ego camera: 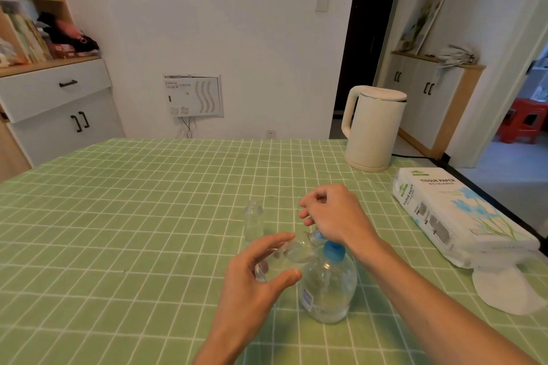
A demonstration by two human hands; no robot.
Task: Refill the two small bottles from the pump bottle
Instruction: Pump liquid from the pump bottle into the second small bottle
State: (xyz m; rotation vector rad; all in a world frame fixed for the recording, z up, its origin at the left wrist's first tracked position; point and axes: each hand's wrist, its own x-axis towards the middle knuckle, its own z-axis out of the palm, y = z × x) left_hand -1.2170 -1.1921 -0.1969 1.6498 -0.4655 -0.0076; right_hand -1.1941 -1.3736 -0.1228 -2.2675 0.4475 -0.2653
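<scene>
To fill cleanly, I would keep the mouth of the held small bottle [286, 255] tight under the spout and press the pump in short, slow strokes, so nothing runs onto the worktop [133, 216]. The left hand [255, 281] grips that tilted clear bottle between thumb and fingers. The pump bottle [329, 284] stands just beside it at 3 o'clock. The right hand [332, 213] sits over the pump head at the bottle's 12 o'clock with its fingers curled, and I cannot tell whether they hold anything. The second small bottle [253, 222] stands upright at 11 o'clock from the left hand, near but apart.
</scene>
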